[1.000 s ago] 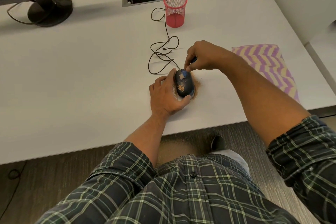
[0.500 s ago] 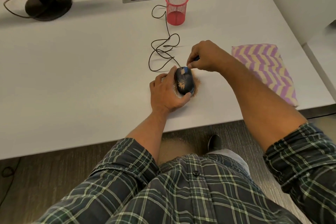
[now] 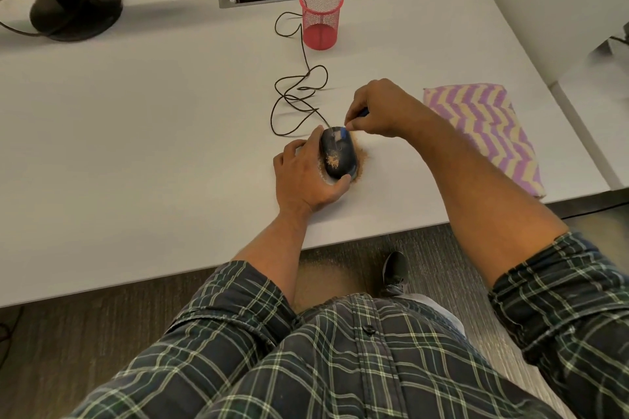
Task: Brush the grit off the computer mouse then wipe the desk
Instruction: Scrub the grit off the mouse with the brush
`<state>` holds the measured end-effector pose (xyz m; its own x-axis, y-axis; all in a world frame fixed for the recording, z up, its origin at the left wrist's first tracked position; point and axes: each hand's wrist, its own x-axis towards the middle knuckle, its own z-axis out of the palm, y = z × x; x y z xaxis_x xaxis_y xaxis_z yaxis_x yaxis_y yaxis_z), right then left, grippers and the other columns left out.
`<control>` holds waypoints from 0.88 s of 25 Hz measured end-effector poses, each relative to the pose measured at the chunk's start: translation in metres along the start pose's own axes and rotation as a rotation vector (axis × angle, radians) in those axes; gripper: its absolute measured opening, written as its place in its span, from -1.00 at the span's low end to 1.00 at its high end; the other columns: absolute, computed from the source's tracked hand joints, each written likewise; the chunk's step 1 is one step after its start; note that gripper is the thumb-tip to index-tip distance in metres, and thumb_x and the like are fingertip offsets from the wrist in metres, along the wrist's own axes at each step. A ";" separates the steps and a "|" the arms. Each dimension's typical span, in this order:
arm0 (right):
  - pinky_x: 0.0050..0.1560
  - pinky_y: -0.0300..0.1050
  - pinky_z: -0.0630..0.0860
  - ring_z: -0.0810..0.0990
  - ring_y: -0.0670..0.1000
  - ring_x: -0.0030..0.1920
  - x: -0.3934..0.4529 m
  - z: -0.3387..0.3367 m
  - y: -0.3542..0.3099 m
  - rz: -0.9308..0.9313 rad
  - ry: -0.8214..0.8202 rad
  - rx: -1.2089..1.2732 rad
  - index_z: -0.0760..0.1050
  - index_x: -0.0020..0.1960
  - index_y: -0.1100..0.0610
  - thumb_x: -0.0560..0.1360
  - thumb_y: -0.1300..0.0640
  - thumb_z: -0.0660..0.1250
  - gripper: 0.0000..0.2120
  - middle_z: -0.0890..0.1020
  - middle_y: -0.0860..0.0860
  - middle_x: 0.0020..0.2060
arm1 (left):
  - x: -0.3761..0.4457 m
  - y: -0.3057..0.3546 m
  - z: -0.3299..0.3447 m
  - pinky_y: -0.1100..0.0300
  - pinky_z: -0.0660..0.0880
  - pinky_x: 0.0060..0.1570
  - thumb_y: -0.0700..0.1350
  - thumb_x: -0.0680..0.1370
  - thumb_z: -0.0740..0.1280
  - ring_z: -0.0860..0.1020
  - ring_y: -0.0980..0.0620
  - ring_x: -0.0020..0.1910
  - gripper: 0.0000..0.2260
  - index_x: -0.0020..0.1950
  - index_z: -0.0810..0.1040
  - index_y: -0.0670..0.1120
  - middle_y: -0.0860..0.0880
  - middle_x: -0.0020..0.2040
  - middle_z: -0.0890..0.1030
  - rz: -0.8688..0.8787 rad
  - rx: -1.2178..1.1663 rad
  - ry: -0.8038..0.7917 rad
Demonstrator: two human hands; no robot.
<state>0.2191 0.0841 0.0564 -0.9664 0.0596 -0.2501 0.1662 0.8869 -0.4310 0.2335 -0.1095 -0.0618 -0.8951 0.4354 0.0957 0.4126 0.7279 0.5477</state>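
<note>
The computer mouse [image 3: 338,153] is seen near the front edge of the desk [image 3: 153,146], black, with a tangle of tan grit [image 3: 333,160] lying on its back and more of the same spread on the desk along its right side. It is steadied by the left hand [image 3: 304,177], whose fingers are curled along the left flank while the thumb is tucked under the near end. At the far end of the mouse, by the buttons, a small brush [image 3: 343,127] with a blue handle is pinched in the right hand [image 3: 377,109], fingertips closed tight around it; the bristles themselves are too small to be made out.

The brushing step is judged to be under way, with the back of the mouse not yet cleared. From here, trouble could be caused in a few ways. Grit could be driven into the button seams if the brush is dragged across them. A quick flick could send it further across the desk, or over the near edge onto the floor [image 3: 340,269], where a tan scatter already seems to lie. The looped cable [image 3: 299,95], just beyond the mouse, could be snagged and the mouse tugged.

Further out, the striped cloth [image 3: 483,133] waits untouched to the right for the wiping. A red mesh cup [image 3: 321,20] stands behind the cable, and a monitor base [image 3: 76,12] is seen at the far left.
</note>
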 end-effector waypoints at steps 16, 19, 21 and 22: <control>-0.21 -0.27 0.37 0.60 0.00 -0.05 -0.004 -0.005 -0.011 -0.066 -0.128 -0.130 0.70 0.07 0.14 0.49 0.17 0.46 -0.83 0.65 0.00 -0.02 | 0.001 0.000 -0.001 -0.02 0.29 0.31 0.35 0.34 0.40 0.37 -0.06 0.40 -0.10 0.61 0.26 0.06 0.00 0.42 0.51 -0.002 0.003 -0.013; -0.20 -0.26 0.37 0.59 -0.01 -0.06 -0.005 -0.006 -0.011 -0.067 -0.122 -0.136 0.70 0.07 0.13 0.49 0.17 0.46 -0.83 0.66 0.00 -0.03 | 0.001 0.000 0.000 -0.02 0.29 0.31 0.35 0.34 0.40 0.37 -0.05 0.40 -0.10 0.61 0.26 0.06 0.01 0.42 0.51 -0.002 0.006 -0.015; -0.23 -0.26 0.38 0.60 -0.01 -0.07 -0.005 -0.006 -0.010 -0.061 -0.142 -0.146 0.70 0.06 0.13 0.49 0.16 0.46 -0.84 0.67 0.00 -0.03 | 0.001 0.000 0.000 -0.02 0.29 0.31 0.35 0.34 0.41 0.37 -0.05 0.40 -0.10 0.61 0.26 0.06 0.00 0.42 0.50 -0.004 0.008 -0.014; -0.24 -0.27 0.39 0.60 -0.01 -0.07 -0.005 -0.006 -0.009 -0.057 -0.143 -0.146 0.70 0.06 0.13 0.49 0.16 0.46 -0.84 0.68 0.00 -0.03 | 0.001 0.000 0.000 -0.03 0.29 0.32 0.35 0.34 0.41 0.37 -0.06 0.40 -0.10 0.61 0.26 0.05 0.00 0.42 0.50 -0.005 0.007 -0.015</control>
<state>0.2212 0.0782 0.0668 -0.9340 -0.0487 -0.3541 0.0721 0.9447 -0.3200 0.2324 -0.1091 -0.0617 -0.8947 0.4395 0.0800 0.4091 0.7341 0.5419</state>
